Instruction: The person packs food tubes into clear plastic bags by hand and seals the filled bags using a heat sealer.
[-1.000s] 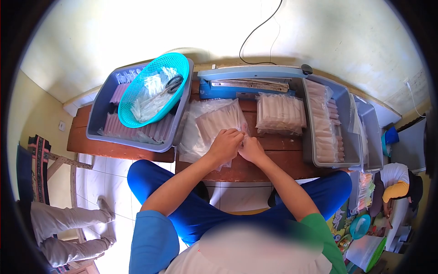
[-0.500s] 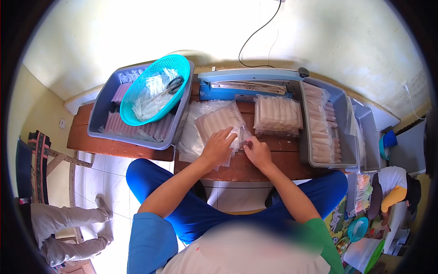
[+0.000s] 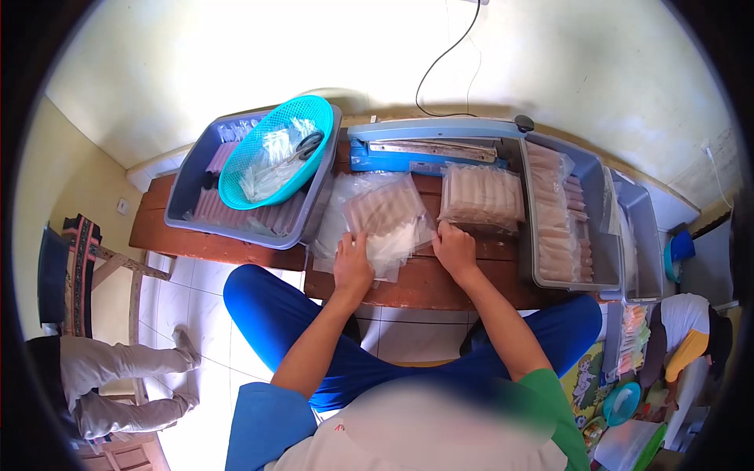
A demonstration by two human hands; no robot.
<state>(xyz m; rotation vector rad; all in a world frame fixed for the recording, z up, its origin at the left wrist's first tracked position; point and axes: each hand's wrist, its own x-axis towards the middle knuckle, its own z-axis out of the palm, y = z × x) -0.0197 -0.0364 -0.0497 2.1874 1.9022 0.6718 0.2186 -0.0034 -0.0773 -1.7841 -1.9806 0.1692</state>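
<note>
A clear plastic bag of pale brown sticks [image 3: 383,206] lies tilted on a stack of flat clear bags [image 3: 336,206] on the wooden table. My left hand [image 3: 353,265] is closed at the lower left corner of the filled bag, its fingertips gripping the edge. At the right corner, my right hand [image 3: 455,251] pinches the plastic between thumb and fingers. Just beyond that hand sits a pile of filled bags [image 3: 481,195]. Behind the bags stands a blue heat sealer [image 3: 428,129] with its long arm.
A grey tub [image 3: 174,208] of filled bags carries a turquoise basket [image 3: 236,169] with plastic bags and scissors [image 3: 309,145]. More grey tubs [image 3: 601,259] stand right. One person's legs [image 3: 129,365] show at left; another person [image 3: 683,330] bends at lower right.
My left hand has slid from the middle of the filled bag down to its lower left edge. My right hand has shifted slightly right, still at the bag's corner. The view has shifted slightly.
</note>
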